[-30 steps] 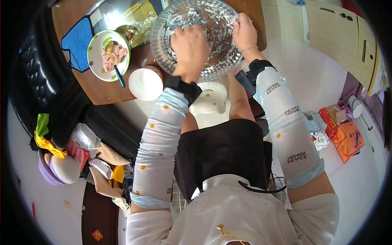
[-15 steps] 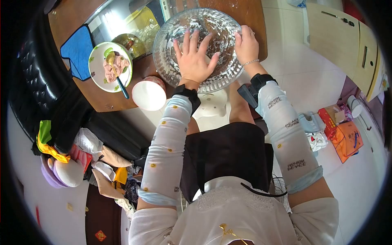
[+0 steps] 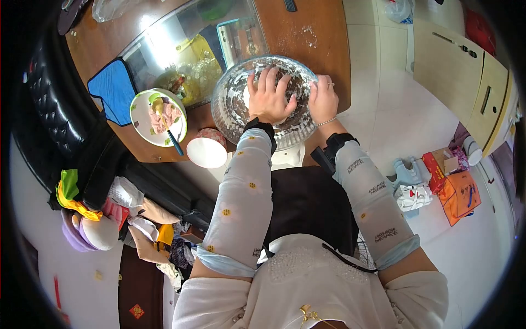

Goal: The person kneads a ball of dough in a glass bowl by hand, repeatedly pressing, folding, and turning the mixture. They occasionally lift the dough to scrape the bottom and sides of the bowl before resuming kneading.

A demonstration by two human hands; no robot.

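A large clear glass bowl [image 3: 226, 125], its inside smeared with white flour or dough, sits at the near edge of the wooden table. Inside it my left hand [image 3: 268, 101] is palm down, fingers apart and slightly bent. White stuff shows beneath those fingers, but I cannot make out its shape. On the right, my right hand [image 3: 324, 101] grips the bowl's rim, thumb at the inner side. A white bowl with green spots [image 3: 141, 127] holds pink minced meat [image 3: 164, 114] and a spoon [image 3: 173, 140]. Between the two bowls stands a smaller white bowl [image 3: 206, 152].
A blue cloth [image 3: 113, 90] lies at the table's left. Behind the glass bowl, a phone [image 3: 230, 43] rests on the glass panel [image 3: 159, 49]. White powder [image 3: 308, 37] is scattered on the wood. A black sofa [image 3: 57, 104] stands left and a cabinet [image 3: 455, 66] right.
The view has shifted, so the table and bowls appear lower and more of the tabletop shows. My left fingers have bent from a flatter spread. My right hand stays at the rim.
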